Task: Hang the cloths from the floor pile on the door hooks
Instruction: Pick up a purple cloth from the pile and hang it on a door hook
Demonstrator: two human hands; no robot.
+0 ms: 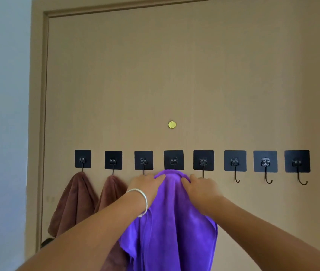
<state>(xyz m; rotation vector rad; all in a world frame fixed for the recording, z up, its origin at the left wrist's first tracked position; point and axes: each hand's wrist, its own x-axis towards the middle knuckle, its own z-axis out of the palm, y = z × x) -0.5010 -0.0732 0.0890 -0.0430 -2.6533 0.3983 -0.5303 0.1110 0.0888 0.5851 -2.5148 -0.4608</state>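
Left hand (149, 184): fingers curled over the top left edge of the purple microfibre cloth (173, 222), thumb side toward the cloth, gripping it near its peak. Right hand (200, 187): fingers bent onto the top right edge of the same cloth, pinching the fabric just below the peak. Both hands are at the same height, close either side of the bunched top.

Silver metal bangle (142, 200) on the left wrist. Both forearms come up from the bottom of the view and partly cover the cloth's sides.

The cloth's top sits right under the fourth black square adhesive hook pad (173, 160) counting from the left; the hook wire itself is hidden by the fabric, so I cannot tell whether it is on the hook. The rest of the cloth hangs down flat against the tan wooden door (194, 75) and runs out of view at the bottom.

Two brown towels hang on the first hook (82, 159) and second hook (113, 160): left brown towel (73, 202), right brown towel (112, 190), the latter partly behind the left arm.

Third pad (143, 160) and fifth pad (203, 160): wires partly behind the hands. Three bare hooks on the right: (235, 163), (265, 163), (297, 163).

Small round brass peephole cover (172, 124) above the row.
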